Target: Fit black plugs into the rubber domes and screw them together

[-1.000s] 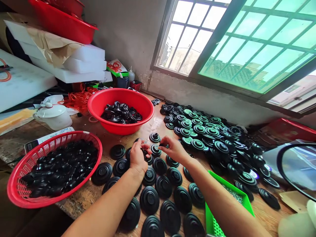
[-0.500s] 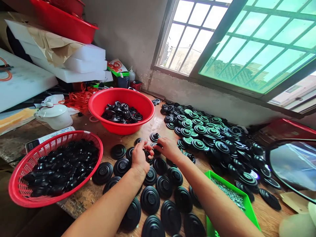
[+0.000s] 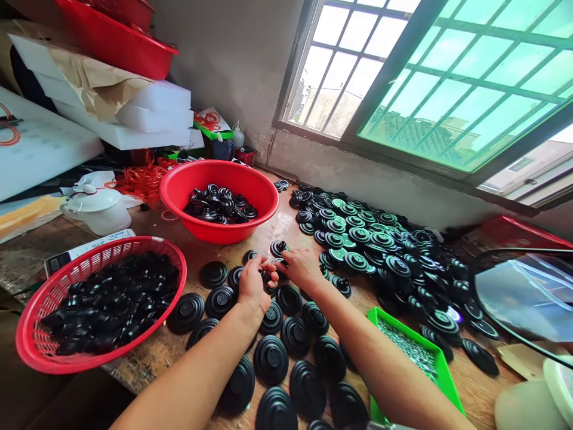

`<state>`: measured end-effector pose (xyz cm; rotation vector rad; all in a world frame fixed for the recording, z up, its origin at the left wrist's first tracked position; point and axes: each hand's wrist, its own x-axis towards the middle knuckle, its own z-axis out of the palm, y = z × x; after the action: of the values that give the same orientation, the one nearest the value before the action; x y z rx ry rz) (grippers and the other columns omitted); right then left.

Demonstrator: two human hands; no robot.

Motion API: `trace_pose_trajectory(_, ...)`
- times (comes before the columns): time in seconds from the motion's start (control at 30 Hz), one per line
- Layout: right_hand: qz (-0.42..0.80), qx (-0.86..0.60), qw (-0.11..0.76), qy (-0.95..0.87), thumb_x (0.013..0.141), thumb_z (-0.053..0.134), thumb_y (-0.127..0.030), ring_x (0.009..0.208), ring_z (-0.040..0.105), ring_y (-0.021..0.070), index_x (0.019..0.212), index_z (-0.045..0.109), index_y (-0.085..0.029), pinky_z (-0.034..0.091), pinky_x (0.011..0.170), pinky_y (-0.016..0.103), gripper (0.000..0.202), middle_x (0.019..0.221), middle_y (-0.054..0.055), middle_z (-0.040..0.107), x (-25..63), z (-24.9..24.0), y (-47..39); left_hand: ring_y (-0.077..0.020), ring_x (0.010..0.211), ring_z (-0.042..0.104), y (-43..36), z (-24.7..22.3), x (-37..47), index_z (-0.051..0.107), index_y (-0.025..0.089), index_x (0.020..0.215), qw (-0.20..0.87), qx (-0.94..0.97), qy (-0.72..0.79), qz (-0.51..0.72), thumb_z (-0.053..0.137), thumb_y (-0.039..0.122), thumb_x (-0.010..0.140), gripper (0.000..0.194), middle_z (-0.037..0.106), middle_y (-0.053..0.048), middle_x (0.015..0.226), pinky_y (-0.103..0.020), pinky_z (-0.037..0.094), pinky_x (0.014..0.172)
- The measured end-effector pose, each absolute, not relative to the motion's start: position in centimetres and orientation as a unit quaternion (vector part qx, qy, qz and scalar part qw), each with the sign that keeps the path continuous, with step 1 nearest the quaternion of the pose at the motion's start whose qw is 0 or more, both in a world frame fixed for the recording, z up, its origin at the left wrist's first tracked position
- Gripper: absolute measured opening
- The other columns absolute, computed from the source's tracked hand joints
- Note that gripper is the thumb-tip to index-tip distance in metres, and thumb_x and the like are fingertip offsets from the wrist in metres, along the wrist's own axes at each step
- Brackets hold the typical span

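My left hand is curled, palm up, round small black plastic fittings that show between its fingers. Close beside it, my right hand has its fingers pinched together over a black disc; the fingers hide what they grip. Just beyond the fingertips lies a ridged black disc with a fitting standing on its middle. Under and in front of both forearms, several stepped round black discs lie spread on the wooden table. Another disc with a fitting on it lies right of my right hand.
A red basket of black fittings stands at left. Behind it, a red basin holds black parts. Many discs are heaped below the window. A green tray of small metal pieces sits at right, near a dark-rimmed round transparent thing.
My right hand's fingers have shifted slightly left, closer to my left hand. My left hand stays almost where it was. The view has turned slightly to the right.
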<state>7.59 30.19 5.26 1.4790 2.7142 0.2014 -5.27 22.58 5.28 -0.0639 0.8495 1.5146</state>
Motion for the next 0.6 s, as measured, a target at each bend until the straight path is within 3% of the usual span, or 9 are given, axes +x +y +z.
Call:
trace_pose_trajectory(0.2,0.025,0.445,0.018,0.895,0.098,0.058,-0.044,0.095,0.069,0.0279,0.107,0.065,-0.018,0.042,0.080,0.035,0.028,0.100,0.014,0.075,8.2,5.4,30.3,-0.0085,0.040,0.051,22.5,5.2,-5.2,0.056,0.014,0.087,0.642,-0.025,0.374,0.669,0.056,0.029,0.094,0.016,0.059,-0.001,0.058,-0.015,0.029,0.039)
trace_pose_trajectory(0.37,-0.017,0.437,0.000,0.899,0.087,0.072,-0.050,0.094,0.068,0.0278,0.108,0.065,-0.016,0.045,0.079,0.034,0.041,0.103,0.014,0.072,9.0,6.2,30.0,-0.0090,0.040,0.051,22.6,5.1,-5.3,0.055,0.015,0.086,0.641,-0.021,0.375,0.669,0.054,0.027,0.094,0.014,0.058,0.000,0.058,-0.015,0.028,0.039)
trace_pose_trajectory(0.5,-0.050,0.420,-0.026,0.906,0.090,0.070,-0.030,0.099,0.067,0.0214,0.127,0.060,-0.019,0.047,0.084,0.031,0.040,0.115,0.010,0.069,9.6,6.6,29.7,-0.0090,0.040,0.052,22.6,5.1,-5.3,0.056,0.014,0.088,0.641,-0.018,0.375,0.670,0.051,0.026,0.096,0.014,0.059,-0.001,0.058,-0.014,0.028,0.039)
trace_pose_trajectory(0.6,-0.062,0.414,-0.034,0.908,0.094,0.062,-0.018,0.103,0.066,0.0198,0.116,0.066,-0.019,0.046,0.090,0.030,0.022,0.111,0.009,0.070,9.5,6.2,29.7,-0.0090,0.040,0.051,22.6,5.1,-5.3,0.056,0.014,0.088,0.642,-0.022,0.378,0.667,0.051,0.024,0.095,0.013,0.059,-0.001,0.057,-0.014,0.029,0.038)
